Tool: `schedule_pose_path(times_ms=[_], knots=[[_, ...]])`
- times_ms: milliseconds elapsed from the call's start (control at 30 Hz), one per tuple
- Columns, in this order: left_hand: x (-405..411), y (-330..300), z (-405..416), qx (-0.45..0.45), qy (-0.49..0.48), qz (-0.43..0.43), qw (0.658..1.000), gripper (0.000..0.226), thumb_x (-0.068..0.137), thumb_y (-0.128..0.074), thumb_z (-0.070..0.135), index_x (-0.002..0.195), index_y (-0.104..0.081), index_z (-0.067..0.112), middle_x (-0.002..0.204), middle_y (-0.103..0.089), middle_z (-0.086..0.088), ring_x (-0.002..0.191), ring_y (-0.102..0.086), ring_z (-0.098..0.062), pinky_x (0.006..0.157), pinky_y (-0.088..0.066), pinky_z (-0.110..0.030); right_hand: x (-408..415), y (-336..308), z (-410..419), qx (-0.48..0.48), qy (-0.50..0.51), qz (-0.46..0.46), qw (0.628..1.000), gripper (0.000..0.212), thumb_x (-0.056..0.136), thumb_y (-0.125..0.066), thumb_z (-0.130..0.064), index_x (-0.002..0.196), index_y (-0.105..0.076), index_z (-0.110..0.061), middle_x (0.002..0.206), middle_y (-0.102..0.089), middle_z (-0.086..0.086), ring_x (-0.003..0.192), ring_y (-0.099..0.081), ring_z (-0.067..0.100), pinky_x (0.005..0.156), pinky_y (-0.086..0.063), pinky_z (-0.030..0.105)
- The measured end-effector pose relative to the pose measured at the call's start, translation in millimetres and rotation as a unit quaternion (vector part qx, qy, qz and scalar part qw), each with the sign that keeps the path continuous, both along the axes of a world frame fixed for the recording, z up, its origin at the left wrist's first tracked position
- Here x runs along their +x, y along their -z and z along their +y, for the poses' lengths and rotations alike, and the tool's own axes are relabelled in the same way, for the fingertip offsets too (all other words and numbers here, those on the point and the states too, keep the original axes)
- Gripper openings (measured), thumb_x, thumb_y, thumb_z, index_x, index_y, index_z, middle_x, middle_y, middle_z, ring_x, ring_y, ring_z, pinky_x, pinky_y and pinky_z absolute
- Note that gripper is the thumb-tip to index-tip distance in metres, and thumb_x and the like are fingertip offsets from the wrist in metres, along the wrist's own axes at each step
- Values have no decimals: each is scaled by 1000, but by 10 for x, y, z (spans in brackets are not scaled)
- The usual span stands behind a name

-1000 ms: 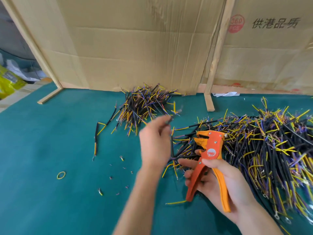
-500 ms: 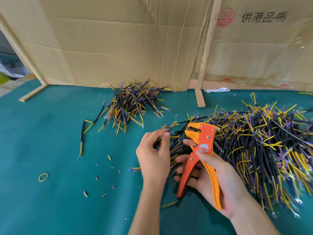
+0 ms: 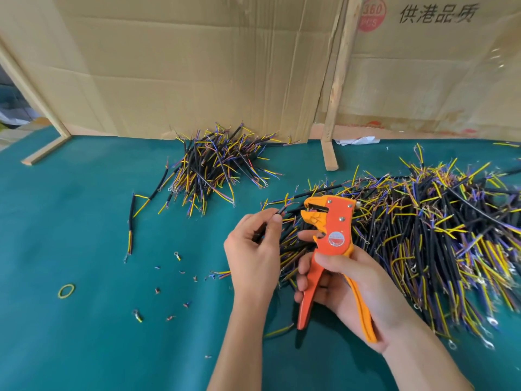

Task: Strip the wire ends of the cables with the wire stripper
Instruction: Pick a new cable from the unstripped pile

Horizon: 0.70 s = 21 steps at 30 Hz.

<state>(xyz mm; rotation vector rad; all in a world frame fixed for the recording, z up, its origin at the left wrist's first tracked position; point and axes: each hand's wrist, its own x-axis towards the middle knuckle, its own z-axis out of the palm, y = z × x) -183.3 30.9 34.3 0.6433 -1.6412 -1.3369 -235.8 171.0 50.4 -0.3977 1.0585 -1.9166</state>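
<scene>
Orange wire stripper (image 3: 335, 221), black cables (image 3: 439, 238) with yellow and purple wires, teal table (image 3: 84, 221)

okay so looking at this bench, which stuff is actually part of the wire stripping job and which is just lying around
Part of the job:
orange wire stripper, in the right hand
black cable, pinched in the left hand
big cable pile
smaller cable pile

Just lying about:
yellow rubber band
insulation scraps
crumpled white paper
</scene>
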Motion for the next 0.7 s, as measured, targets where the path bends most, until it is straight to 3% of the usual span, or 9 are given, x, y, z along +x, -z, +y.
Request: schedule_pose_path(times_ms=[133, 233, 367, 467, 600, 700], knots=[[-9, 18, 13, -3, 20, -8, 1000, 27, 90, -70, 13, 79, -73, 37, 79, -71, 10, 75, -64, -4, 70, -47, -17, 17, -16, 0, 11, -10, 24, 1000, 44, 80, -71, -8, 123, -66, 0, 84, -59, 24, 70, -59, 36, 65, -56, 49], [-10, 32, 44, -12, 36, -19, 999, 11, 85, -66, 24, 82, -76, 27, 78, -69, 11, 77, -66, -10, 72, -49, -24, 20, -7, -5, 13, -15, 17, 1000, 42, 81, -72, -11, 119, -67, 3, 78, -55, 21, 65, -56, 34, 62, -54, 47], [-2, 47, 47, -22, 36, -22, 999, 12, 87, -67, 21, 88, -78, 19, 78, -69, 9, 76, -65, -11, 72, -49, -27, 59, 2, -48, 25, 11, -6, 1000, 26, 82, -80, -22, 98, -74, -2, 62, -40, 8, 46, -40, 21, 44, -41, 32], [-25, 32, 62, -39, 36, -34, 998, 12, 91, -69, 11, 88, -77, 18, 78, -69, 7, 73, -63, -9, 70, -48, -26, 96, 3, -71, 24, 55, -6, 998, 30, 79, -74, -37, 86, -72, -8, 56, -33, 4, 37, -30, 14, 37, -33, 23], [-33, 43, 54, -46, 31, -42, 998, 20, 96, -63, 9, 81, -71, 21, 71, -66, 12, 65, -56, -7, 65, -47, -27, 67, 25, -78, -41, 69, -36, 996, 23, 85, -76, -21, 100, -73, -4, 66, -51, 10, 50, -50, 23, 49, -50, 36], [-13, 47, 34, -41, 27, -33, 998, 23, 99, -57, 12, 79, -67, 17, 59, -53, 17, 54, -38, -4, 54, -33, -18, -86, 64, 26, -43, 66, -38, 996, 43, 85, -77, -18, 120, -67, 5, 78, -58, 17, 64, -58, 29, 64, -55, 43]])
